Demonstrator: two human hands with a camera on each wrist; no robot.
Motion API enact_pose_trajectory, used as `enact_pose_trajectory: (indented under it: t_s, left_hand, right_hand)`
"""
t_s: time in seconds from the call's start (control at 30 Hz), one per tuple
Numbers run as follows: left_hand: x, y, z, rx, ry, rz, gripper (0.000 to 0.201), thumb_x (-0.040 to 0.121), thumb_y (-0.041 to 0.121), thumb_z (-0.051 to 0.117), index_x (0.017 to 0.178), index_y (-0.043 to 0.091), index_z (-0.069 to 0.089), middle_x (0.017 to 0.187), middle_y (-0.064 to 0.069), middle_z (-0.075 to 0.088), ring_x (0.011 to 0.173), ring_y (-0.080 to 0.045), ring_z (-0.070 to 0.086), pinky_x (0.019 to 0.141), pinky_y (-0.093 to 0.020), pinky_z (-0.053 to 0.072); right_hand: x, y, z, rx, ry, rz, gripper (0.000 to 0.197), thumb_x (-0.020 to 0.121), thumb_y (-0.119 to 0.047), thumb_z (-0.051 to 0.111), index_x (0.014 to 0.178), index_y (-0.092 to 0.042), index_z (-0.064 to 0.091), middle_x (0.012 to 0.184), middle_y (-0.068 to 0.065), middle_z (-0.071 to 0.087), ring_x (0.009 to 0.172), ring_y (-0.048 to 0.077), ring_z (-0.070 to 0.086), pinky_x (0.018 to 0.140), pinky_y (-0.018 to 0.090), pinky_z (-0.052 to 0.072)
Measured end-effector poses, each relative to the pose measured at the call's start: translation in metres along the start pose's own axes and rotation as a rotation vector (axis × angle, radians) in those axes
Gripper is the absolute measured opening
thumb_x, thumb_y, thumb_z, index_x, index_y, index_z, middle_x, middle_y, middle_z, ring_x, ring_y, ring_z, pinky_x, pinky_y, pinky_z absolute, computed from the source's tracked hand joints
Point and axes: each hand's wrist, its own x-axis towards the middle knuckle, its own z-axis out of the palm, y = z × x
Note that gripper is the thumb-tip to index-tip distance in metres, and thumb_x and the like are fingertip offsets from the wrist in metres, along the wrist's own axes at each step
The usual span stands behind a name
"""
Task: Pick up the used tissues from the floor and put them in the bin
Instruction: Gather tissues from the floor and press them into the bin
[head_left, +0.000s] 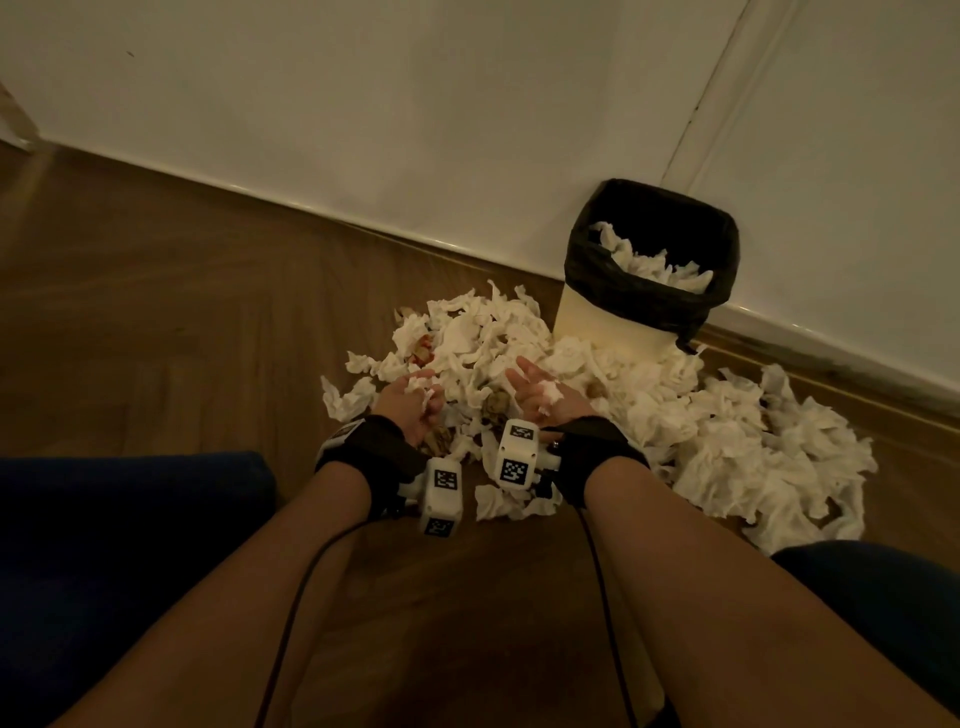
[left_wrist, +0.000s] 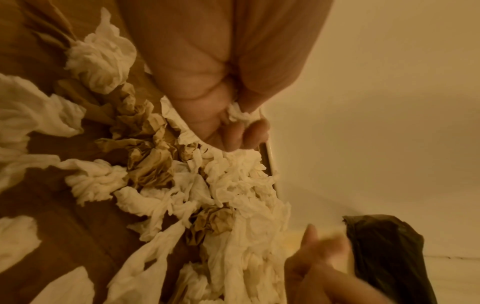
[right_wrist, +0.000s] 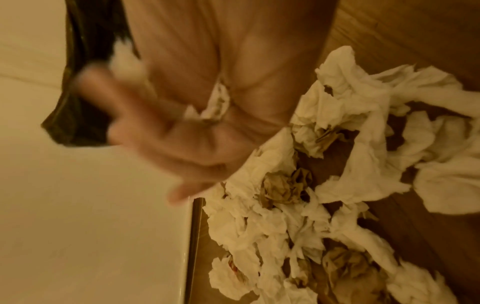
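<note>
Tissues (head_left: 597, 395): crumpled white, some stained brown, heaped on floor (head_left: 156, 322) beside bin (head_left: 649, 270). Bin: black-lined, part filled with white tissues, against wall (head_left: 363, 104). Left hand (head_left: 413, 397) curled round a tissue scrap. Right hand (head_left: 540, 392) palm up, fingers spread, scrap pinched at the thumb. Wrist views alone showed brown wads (left_wrist: 150, 162) clearly; right one blurred.

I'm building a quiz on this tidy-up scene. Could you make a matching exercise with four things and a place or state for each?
Things:
1. bin
2. black liner
3. left hand
4. brown crumpled paper

Places or states:
A. lies between the two hands
B. stands against the wall
C. grips a white tissue
D. is folded over the bin's rim

Pairs: 1-B, 2-D, 3-C, 4-A
</note>
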Motion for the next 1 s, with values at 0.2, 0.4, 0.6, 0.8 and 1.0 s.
enact_pose_trajectory:
  t_s: [0.2,0.4,0.6,0.8,1.0]
  left_hand:
    - [-0.008,0.015,0.022,0.109,0.021,-0.006,0.028,0.099,0.043,0.035,0.099,0.020,0.050,0.061,0.004,0.027,0.047,-0.008,0.020,0.042,-0.019,0.018]
    - [-0.011,0.042,0.063,0.760,0.114,0.354,0.053,0.096,0.046,0.036,0.101,0.000,0.063,0.102,-0.021,0.062,0.098,-0.034,0.057,0.083,-0.034,0.041]
    - [-0.018,0.069,0.130,0.735,-0.065,0.481,0.041,0.097,0.001,0.029,0.136,0.011,0.031,0.094,-0.010,0.047,0.075,-0.021,0.049,0.070,-0.032,0.041]
    - [-0.024,0.082,0.201,0.918,-0.115,0.494,0.049,0.091,-0.005,0.035,0.135,0.014,0.038,0.140,-0.020,0.030,0.119,-0.037,0.045,0.103,-0.043,0.041]
    - [-0.022,0.077,0.248,0.891,-0.210,0.546,0.034,0.093,-0.001,0.041,0.125,0.011,0.041,0.120,-0.020,0.052,0.086,-0.029,0.058,0.071,-0.034,0.052]
  right_hand:
    - [-0.013,-0.015,0.007,-0.093,0.064,-0.080,0.066,0.088,-0.070,0.030,0.049,-0.018,0.040,0.036,-0.003,0.031,0.025,0.010,0.025,0.034,0.007,0.020]
    - [-0.035,-0.053,0.016,-0.164,0.218,-0.237,0.049,0.100,-0.046,0.024,0.059,-0.021,0.034,0.035,-0.006,0.030,0.024,0.011,0.025,0.032,0.010,0.022]
    - [-0.059,-0.107,0.005,-0.348,0.357,-0.528,0.021,0.098,-0.011,0.031,0.098,-0.016,0.051,0.065,0.002,0.039,0.049,0.014,0.036,0.041,0.022,0.030]
    - [-0.088,-0.167,-0.006,-0.248,0.347,-0.562,0.021,0.096,-0.027,0.040,0.103,-0.013,0.054,0.081,0.002,0.049,0.063,0.016,0.046,0.036,0.017,0.038]
    - [-0.093,-0.192,-0.009,-0.612,0.372,-0.670,0.040,0.096,0.008,0.028,0.133,0.002,0.041,0.098,0.012,0.049,0.069,0.016,0.047,0.060,0.023,0.041]
